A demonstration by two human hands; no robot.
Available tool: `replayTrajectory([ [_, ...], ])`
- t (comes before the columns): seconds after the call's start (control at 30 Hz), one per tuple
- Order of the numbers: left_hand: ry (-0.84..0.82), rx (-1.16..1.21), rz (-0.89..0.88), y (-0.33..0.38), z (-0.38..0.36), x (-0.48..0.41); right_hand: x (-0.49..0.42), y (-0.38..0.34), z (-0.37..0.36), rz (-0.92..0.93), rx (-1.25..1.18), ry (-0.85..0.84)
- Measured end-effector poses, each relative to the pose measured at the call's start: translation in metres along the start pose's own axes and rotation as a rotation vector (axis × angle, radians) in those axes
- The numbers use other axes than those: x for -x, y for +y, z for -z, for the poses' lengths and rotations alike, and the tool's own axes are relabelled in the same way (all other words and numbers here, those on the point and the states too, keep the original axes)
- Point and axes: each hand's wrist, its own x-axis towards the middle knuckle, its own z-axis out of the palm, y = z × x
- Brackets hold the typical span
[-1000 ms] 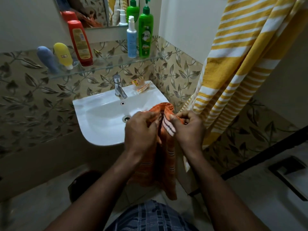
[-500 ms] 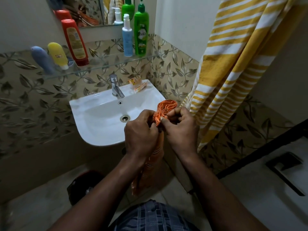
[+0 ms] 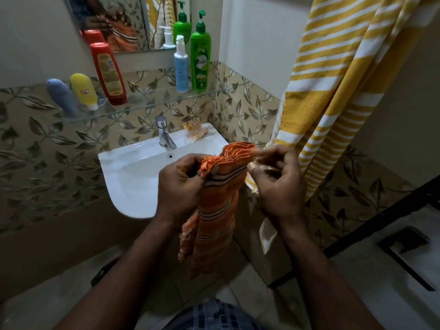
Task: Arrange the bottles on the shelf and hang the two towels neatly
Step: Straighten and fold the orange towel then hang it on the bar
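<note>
At frame centre, we see the left hand (image 3: 181, 186) and right hand (image 3: 278, 184), fingers clamped on the bunched orange towel (image 3: 216, 210); the yellow towel (image 3: 333, 91) apparently hangs at right.

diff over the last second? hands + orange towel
Hands and have moved apart, spreading the orange towel's bunched top edge between them; both still grip it. Bottles on the glass shelf and the hanging yellow towel are unchanged.
</note>
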Motion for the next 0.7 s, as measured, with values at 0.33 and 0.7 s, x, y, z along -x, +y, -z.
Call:
replayTrajectory([
  [0.33, -0.067, 0.229, 0.009, 0.041, 0.038, -0.049, -0.052, -0.002, 0.010, -0.170, -0.341, -0.402],
  [0.7, 0.121, 0.197, -0.045, 0.067, 0.054, -0.092, -0.094, -0.050, -0.022, 0.079, -0.234, -0.138],
])
